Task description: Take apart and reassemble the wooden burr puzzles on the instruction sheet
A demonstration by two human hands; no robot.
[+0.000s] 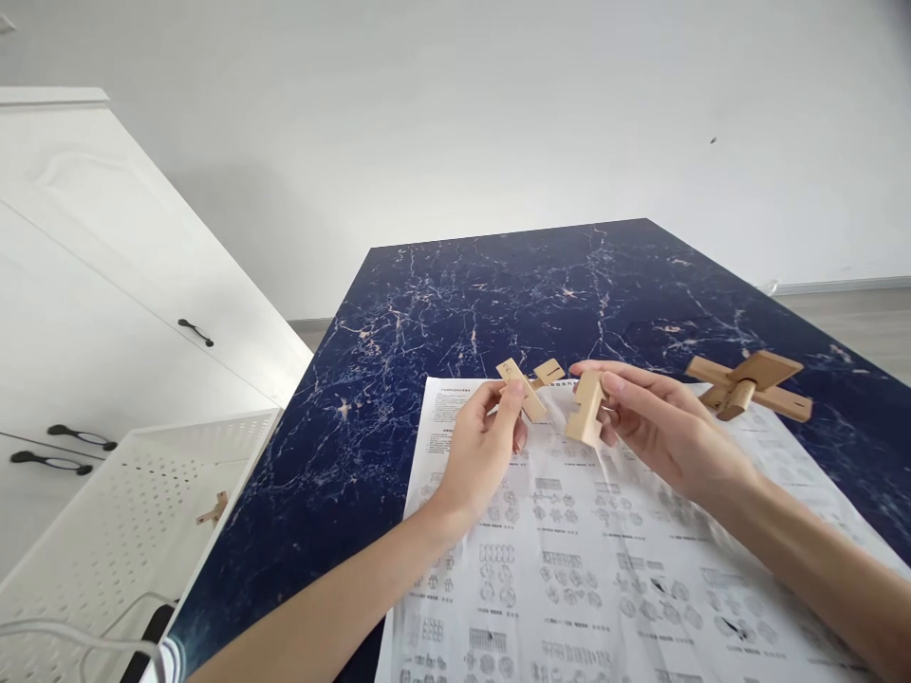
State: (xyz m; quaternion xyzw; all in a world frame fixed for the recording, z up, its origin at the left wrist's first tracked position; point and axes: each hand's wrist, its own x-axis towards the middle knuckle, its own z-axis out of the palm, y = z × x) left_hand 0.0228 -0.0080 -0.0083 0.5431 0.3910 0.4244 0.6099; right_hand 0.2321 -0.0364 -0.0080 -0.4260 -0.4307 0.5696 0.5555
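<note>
Pinched in my left hand [491,436] are wooden puzzle pieces [523,389], crossed over each other and raised above the sheet. My right hand [661,422] grips a single notched wooden puzzle piece [586,410] between thumb and fingers, its cut-out side turned left. A gap separates the pieces in my two hands. Beneath both hands lies a large creased instruction sheet [523,541] printed with rows of small diagrams. An assembled wooden cross-shaped puzzle [754,384] stands to the right, just beyond my right hand.
The table [498,304] has a dark blue marble-patterned top. At the left stands a white perforated basket [142,484], with a small wooden piece [212,509] in it and a pale cable [85,631] near its front. A white cabinet [128,285] with black handles is behind it.
</note>
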